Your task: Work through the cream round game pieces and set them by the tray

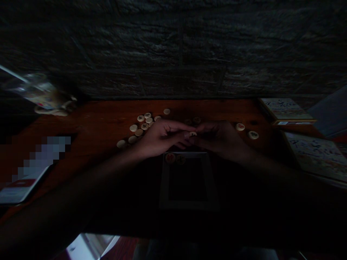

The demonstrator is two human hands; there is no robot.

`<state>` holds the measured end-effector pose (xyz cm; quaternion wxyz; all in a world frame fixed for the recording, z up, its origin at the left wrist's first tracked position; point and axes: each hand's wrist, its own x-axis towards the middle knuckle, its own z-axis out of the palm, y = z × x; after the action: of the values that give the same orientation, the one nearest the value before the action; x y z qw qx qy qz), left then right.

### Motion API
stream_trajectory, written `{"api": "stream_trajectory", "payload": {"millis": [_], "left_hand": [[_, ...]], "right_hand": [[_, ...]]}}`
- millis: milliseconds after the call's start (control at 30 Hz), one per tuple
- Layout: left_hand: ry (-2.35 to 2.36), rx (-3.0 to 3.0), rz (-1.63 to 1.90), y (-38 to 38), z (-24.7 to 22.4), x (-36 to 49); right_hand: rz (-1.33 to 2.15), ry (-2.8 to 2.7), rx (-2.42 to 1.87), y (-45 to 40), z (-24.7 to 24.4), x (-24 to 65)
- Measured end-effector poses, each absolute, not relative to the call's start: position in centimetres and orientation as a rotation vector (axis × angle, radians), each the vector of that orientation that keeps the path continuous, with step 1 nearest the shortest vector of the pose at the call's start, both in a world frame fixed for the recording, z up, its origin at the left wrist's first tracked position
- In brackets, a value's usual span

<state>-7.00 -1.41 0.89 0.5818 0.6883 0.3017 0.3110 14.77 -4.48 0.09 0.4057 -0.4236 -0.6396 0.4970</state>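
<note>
Left hand (159, 139), just beside scattered round cream discs (133, 128) on a reddish-brown wooden tabletop (100, 115), pinches a small dark-marked cream disc (192, 134) between thumb and fingers. Nearer the body, two round discs, one red-marked (170, 158) and one dark-marked (180, 159), sit at the far left corner of a shadowed rectangular tray (213, 180). Right hand (221, 139) meets the pinched disc opposite; shadow hides whether it grips. Farther right are flat, pale printed boxes (287, 108). Poor light and overlapping fingertips could let the disc slip; a swinging left wrist might scatter its neighbours.
</note>
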Motion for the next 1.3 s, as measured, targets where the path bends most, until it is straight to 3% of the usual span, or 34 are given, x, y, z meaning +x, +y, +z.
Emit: {"api": "stream_trajectory", "payload": {"millis": [1300], "left_hand": [[0.589, 1.724, 0.767, -1.4, 0.4, -6.9]], "right_hand": [[1.188, -1.671, -1.157, -4.5, 0.6, 15.1]]}}
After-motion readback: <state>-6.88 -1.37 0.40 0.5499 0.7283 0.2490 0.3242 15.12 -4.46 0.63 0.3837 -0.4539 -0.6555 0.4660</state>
